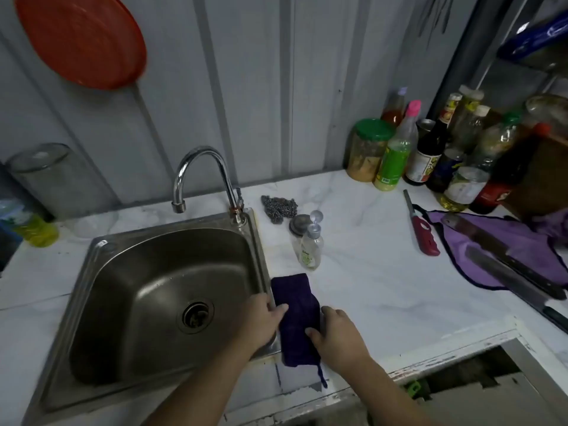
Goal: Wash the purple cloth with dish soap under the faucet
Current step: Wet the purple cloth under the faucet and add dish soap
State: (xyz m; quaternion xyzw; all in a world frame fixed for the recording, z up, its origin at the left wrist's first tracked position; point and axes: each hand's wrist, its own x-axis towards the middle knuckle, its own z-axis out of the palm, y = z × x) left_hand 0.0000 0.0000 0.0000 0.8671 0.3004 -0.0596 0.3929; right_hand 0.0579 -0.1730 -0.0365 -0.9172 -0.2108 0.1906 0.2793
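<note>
Purple cloth, folded and dark, lies on my white counter touching the right rim of the steel sink, whose basin looks dry under the curved faucet. My left hand rests a thumb on the cloth's left edge; my right hand lies on its right side, fingers curled, whether pinching I can't tell. Just behind stands the small dish soap bottle.
</note>
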